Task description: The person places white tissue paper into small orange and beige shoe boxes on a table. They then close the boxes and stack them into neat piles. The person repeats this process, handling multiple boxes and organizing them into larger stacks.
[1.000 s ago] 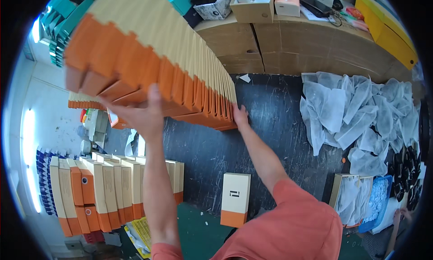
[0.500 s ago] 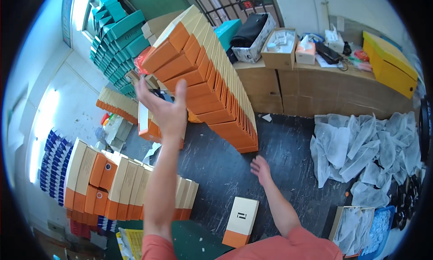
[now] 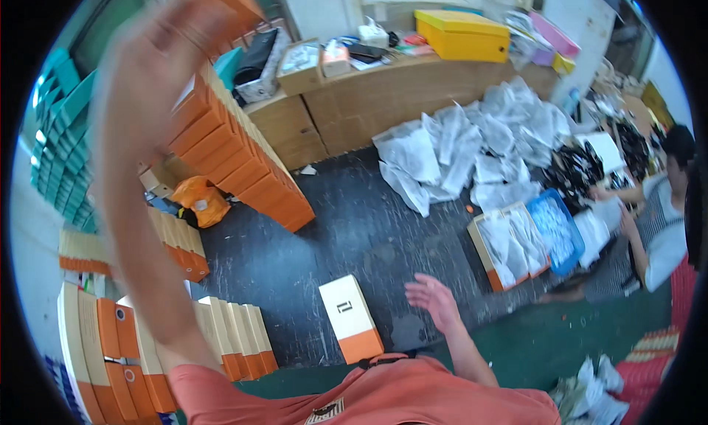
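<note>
My left hand (image 3: 151,71), smeared by motion, is raised at the upper left with its fingers at an orange-and-cream shoebox (image 3: 237,3). That box is cut by the picture's upper edge and held above a tall leaning stack of like shoeboxes (image 3: 243,156). Low over the dark table (image 3: 295,255), my right hand (image 3: 434,301) is open, fingers stretched and nothing in them. Just left of it a single closed cream-and-orange shoebox (image 3: 350,316) lies flat near my body.
White tissue sheets (image 3: 472,145) are heaped at the back right. Beside them stand a tissue-filled shoebox (image 3: 510,244) and a blue basket (image 3: 554,230). Another person (image 3: 660,211) works at the far right. More shoeboxes (image 3: 243,340) line the left, with teal boxes (image 3: 63,145) behind.
The view has swung right, bringing the other person into sight. My left hand has risen to the orange-and-cream shoebox, which is now above the stack. My right hand stays open over the table.
</note>
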### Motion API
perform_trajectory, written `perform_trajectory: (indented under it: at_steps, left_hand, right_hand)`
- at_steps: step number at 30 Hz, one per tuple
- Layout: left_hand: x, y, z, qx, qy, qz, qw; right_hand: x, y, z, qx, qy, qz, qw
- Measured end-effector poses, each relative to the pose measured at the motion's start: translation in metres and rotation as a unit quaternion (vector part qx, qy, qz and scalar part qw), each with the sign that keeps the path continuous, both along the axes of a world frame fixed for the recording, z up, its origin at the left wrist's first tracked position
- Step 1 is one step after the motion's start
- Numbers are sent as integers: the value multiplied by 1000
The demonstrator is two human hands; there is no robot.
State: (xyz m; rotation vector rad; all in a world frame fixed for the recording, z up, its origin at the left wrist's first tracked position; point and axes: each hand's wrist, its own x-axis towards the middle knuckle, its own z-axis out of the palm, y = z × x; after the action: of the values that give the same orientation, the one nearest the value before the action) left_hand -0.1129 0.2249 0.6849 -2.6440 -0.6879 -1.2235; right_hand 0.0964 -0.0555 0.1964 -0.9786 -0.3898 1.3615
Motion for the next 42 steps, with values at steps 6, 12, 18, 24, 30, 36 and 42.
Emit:
perform_trajectory:
  at_steps: [6,12,18,24,30,36,42]
  left_hand:
    - [90,-196,-310,-197,16,-310,930]
    - [125,-292,-448,-412,88,-453,786]
    - [224,-326,-507,-504,42,-434,746]
    - [351,-251,-671,-721,28,100,685]
    - [278,-279,-645,-799,13,122,588]
    - [219,-300,-607,-868,-162,189,430]
    - [219,-153,-628,-698,0,169,695]
  right_hand:
    - [-19,-23,57,350,324,-18,879]
    - [2,-140,-2,84,263,-301,913]
    - [89,-234,-51,14,193,-373,908]
    - [218,-274,-53,-148,-196,-284,927]
    - [261,-237,-89,-102,-192,-155,964]
    - [201,-178,-93,-165,-538,82,822]
    - [153,-234,-125,-182,-775,98,598]
